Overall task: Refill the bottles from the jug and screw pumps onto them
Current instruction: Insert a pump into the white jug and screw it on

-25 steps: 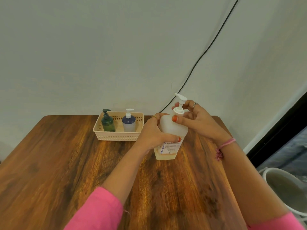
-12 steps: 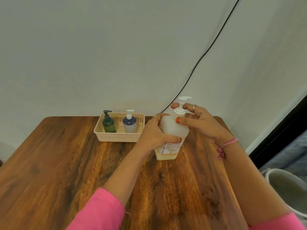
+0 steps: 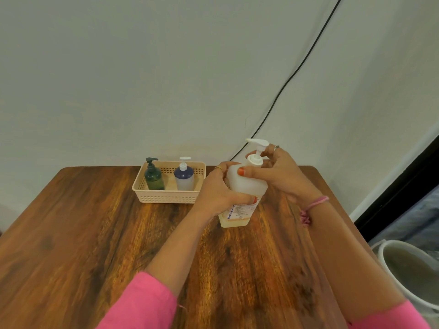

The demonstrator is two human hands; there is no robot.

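Bottles were our concern, and we took the beige basket (image 3: pixel 166 198) at the far edge of the wooden table (image 3: pixel 71 233) as our landmark. Inside it, on its left side, a dark green bottle (image 3: pixel 154 178) stood upright with its black pump fitted; beside that, on the basket's right side, a frosted bottle with a dark blue shoulder (image 3: pixel 184 179) stood with its white pump on. We judged those two finished, though their fill levels were hard to read.

Just right of the basket, our left hand (image 3: pixel 218 191) gripped the body of a larger white translucent bottle (image 3: pixel 245 186), which rested on the table and leaned slightly. Only a shallow yellowish layer showed at its base. Above it, our right hand (image 3: pixel 280 172) pinched the collar of the white pump (image 3: pixel 255 153), fingers curled round it, thumb against the bottle's shoulder. We judged the pump to be mid-screwing, its seating not confirmed.

Far right of the basket, off the table, stood a white bucket (image 3: pixel 389 276). No jug was visible to us.
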